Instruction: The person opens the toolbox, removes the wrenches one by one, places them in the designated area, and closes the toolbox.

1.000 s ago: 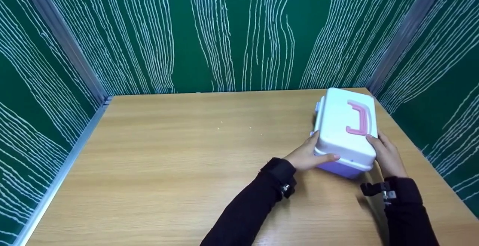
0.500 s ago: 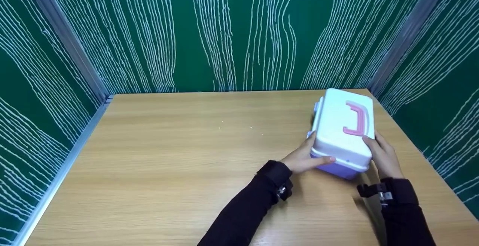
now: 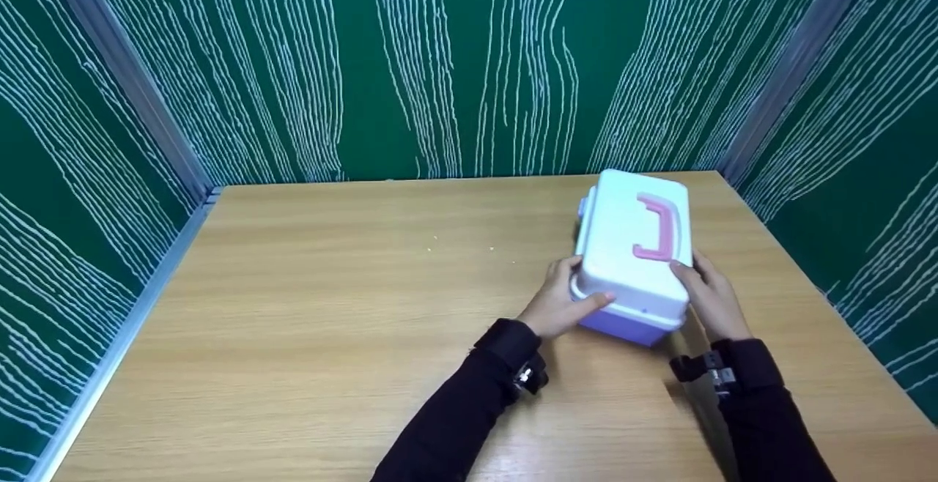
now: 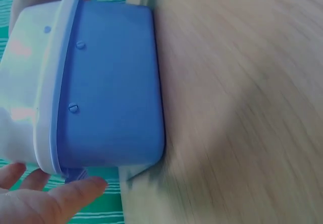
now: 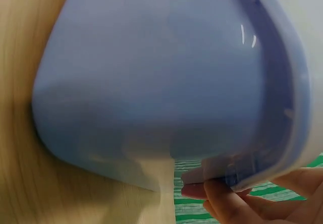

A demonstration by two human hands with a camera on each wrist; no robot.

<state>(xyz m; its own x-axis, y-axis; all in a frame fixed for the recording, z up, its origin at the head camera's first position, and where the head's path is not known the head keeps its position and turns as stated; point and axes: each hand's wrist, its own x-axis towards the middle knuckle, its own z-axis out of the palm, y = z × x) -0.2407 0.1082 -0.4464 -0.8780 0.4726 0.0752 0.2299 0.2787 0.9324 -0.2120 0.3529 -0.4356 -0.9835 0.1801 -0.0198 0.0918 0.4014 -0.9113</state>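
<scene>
Both our hands clasp the box: left hand (image 3: 558,308) and right hand (image 3: 709,294) curl round the near end of the white-lidded blue box (image 3: 634,251), towards the counter's (image 3: 330,321) far right corner.

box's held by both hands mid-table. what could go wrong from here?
1. Both hands, left hand and right hand, hold only the near end of the box; its far end could swing or tip.
2. Fingers sit near the white lid, so a lift might strain it; no latch is clearly visible.
</scene>
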